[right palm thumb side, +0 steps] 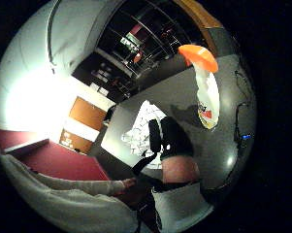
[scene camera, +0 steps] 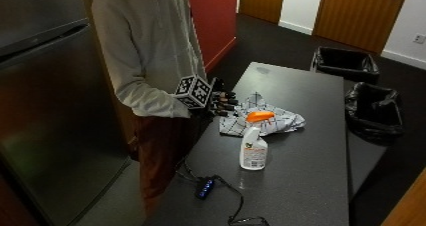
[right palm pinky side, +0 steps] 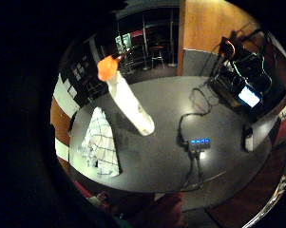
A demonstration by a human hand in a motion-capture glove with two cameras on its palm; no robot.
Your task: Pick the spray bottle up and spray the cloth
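From the outside view we see the spray bottle point(scene camera: 253, 147) standing upright on the dark tabletop point(scene camera: 313, 176), about midway along its length, with its orange trigger head point(scene camera: 259, 116) on top. The checked cloth point(scene camera: 261, 120) lies crumpled just behind the bottle, nearer the tabletop's far end and towards the edge where the person stands. Our gloved right hand point(scene camera: 218, 102) hovers at that near long edge, beside the cloth, apart from both things and holding nothing. The bottle sits away from the hand, out towards the middle of the tabletop and a little towards the end with the power strip point(scene camera: 205, 187). Its long axis is vertical, so we judge the grip must come in from the side at the neck, below the orange head.

The palm views agree: the bottle point(right palm pinky side: 128, 97) stands apart from the palm with the cloth point(right palm pinky side: 100, 142) flat beside it, and nothing fills the view.

How far the fingers are spread we cannot tell; the marker hides most of the hand from outside, and the thumb-side view shows only part of the glove point(right palm thumb side: 172, 138). Which way the nozzle points is also hard to make out.
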